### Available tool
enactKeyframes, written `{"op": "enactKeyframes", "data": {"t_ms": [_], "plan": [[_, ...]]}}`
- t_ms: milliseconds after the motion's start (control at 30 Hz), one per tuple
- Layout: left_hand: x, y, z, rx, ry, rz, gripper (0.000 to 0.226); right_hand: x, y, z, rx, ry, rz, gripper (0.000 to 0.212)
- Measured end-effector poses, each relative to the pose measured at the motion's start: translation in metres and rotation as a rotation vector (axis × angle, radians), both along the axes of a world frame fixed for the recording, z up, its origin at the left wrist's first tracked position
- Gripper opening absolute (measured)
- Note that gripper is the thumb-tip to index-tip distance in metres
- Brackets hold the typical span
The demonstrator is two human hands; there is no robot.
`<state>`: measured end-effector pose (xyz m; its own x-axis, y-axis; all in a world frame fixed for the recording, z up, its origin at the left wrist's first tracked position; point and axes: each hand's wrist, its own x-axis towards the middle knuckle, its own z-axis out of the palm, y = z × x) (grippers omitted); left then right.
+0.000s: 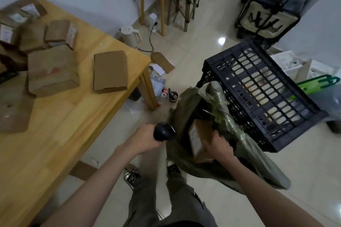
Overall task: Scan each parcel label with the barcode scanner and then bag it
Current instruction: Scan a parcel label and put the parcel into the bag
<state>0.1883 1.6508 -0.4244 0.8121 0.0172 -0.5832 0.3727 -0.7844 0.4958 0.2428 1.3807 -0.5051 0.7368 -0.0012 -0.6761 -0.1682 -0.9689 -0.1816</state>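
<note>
One parcel (200, 139) under right hand (218, 144)

the room looks dim and a bit grey, and a small bright spot of glare shines on the floor tiles (222, 40) in the upper right. the boxes (52, 72) at the left edge look blurry, and lines bend near the corners.
</note>
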Motion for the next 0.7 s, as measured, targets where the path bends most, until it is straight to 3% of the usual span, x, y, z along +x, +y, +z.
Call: {"op": "enactKeyframes", "data": {"t_ms": [167, 333, 700], "plan": [[0.003, 0.007, 0.010, 0.025, -0.026, 0.049, 0.015, 0.019, 0.018, 0.020, 0.087, 0.038, 0.132, 0.049], [-0.003, 0.034, 0.037, 0.025, -0.101, 0.154, 0.026, 0.042, 0.065, 0.060, 0.144, -0.009, 0.340, 0.032], [-0.090, 0.192, 0.107, 0.097, -0.218, 0.553, 0.012, 0.046, 0.270, 0.149, 0.295, -0.172, 0.752, 0.029]]}}
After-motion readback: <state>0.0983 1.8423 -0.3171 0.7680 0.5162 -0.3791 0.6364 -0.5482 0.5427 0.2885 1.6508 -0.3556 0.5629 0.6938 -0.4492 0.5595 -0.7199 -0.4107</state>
